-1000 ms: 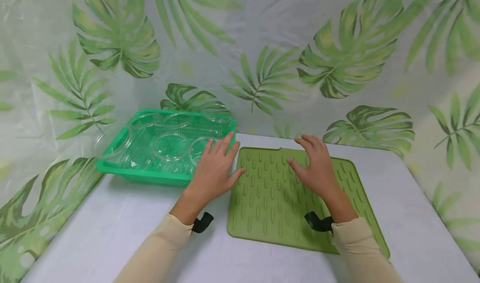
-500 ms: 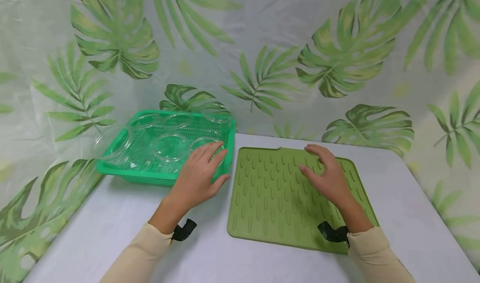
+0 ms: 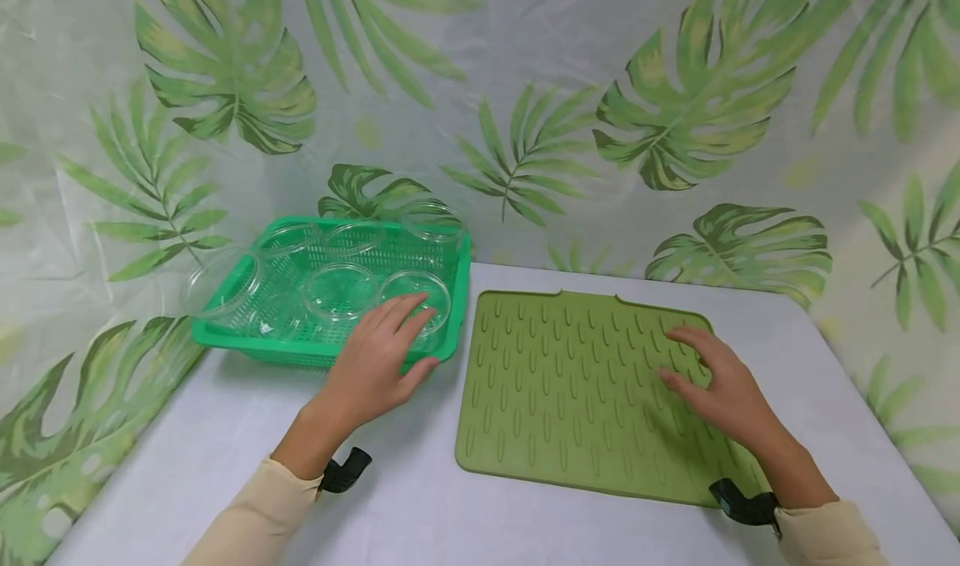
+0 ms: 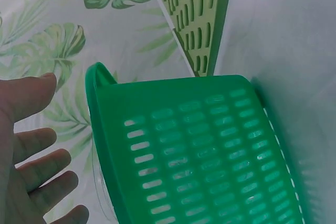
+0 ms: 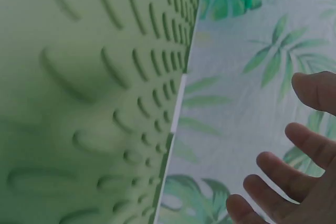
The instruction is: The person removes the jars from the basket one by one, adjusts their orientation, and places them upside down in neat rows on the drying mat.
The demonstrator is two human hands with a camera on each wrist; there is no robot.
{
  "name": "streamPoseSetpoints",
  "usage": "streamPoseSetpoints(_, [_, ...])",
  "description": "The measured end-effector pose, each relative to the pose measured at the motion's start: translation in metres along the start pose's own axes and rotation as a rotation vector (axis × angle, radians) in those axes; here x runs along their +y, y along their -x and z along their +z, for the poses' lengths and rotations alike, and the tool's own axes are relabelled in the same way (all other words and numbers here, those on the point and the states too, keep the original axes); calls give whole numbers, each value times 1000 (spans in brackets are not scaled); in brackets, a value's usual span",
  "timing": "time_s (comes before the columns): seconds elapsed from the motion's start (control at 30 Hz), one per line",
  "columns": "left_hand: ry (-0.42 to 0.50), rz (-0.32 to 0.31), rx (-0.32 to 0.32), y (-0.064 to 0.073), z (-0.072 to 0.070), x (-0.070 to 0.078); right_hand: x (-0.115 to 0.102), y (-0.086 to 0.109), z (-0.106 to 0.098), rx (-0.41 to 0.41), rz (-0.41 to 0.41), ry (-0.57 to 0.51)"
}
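Observation:
My left hand [image 3: 371, 370] hovers over the near right corner of a green plastic basket [image 3: 300, 349], its fingers relaxed and holding nothing. Several clear round containers, too see-through to tell exactly, stand in the basket. The nearest clear container [image 3: 435, 287] is just beyond the left fingertips; in the head view the fingers overlap it, and I cannot tell if they touch. My right hand [image 3: 723, 387] hovers above the right side of an olive-green ridged mat [image 3: 555, 391]. Its fingers are spread apart from the thumb, with nothing between them, as the right wrist view also shows.
Basket and mat lie side by side on a white-covered table [image 3: 420, 499], a narrow gap between them. Behind the table hangs a leaf-patterned sheet [image 3: 525, 49]. Another clear container [image 3: 221, 283] leans over the basket's left rim.
My left hand has drawn left and toward me, from the mat's edge to the basket corner. The right hand has moved right and nearer across the mat. Basket and mat stay put.

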State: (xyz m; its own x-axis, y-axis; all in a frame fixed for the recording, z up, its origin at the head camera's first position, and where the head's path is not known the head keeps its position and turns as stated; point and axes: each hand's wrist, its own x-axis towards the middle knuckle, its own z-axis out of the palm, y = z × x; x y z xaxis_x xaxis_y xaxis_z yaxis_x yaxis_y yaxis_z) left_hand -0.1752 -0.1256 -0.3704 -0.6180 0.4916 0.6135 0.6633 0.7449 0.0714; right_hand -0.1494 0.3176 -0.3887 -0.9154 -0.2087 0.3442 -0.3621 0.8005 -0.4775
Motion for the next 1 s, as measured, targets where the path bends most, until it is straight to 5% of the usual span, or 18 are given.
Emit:
streamPoseSetpoints(0.33, [4,-104,23,19,-21,-27,1,6,1,69,-52,-53])
streamPoseSetpoints(0.7, [-1,-284,175,46,-68,-67,-6,6,2,60,-52,-90])
streamPoseSetpoints(1.0, [-33,-418,310,63,-89,-98,2,14,-3,62,-44,-46])
